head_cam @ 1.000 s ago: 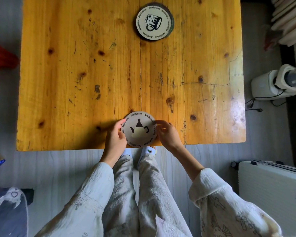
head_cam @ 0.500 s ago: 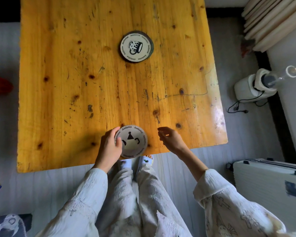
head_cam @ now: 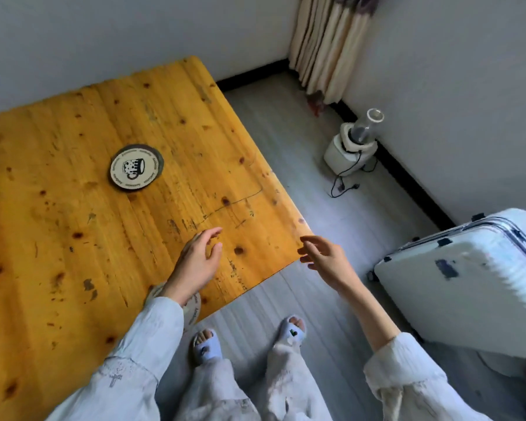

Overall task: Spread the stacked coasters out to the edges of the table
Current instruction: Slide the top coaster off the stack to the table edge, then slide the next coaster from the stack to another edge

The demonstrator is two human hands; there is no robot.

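Table [head_cam: 73, 268] | both hands off coaster [head_cam: 196, 302] now | fingers loose, empty

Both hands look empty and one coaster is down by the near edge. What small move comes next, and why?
Probably reach the left hand back to the stack for another coaster. Both it and the right hand are open and hold nothing, the stack sits mid-table, and the placed coaster already lies at the near edge, half hidden under the left wrist.
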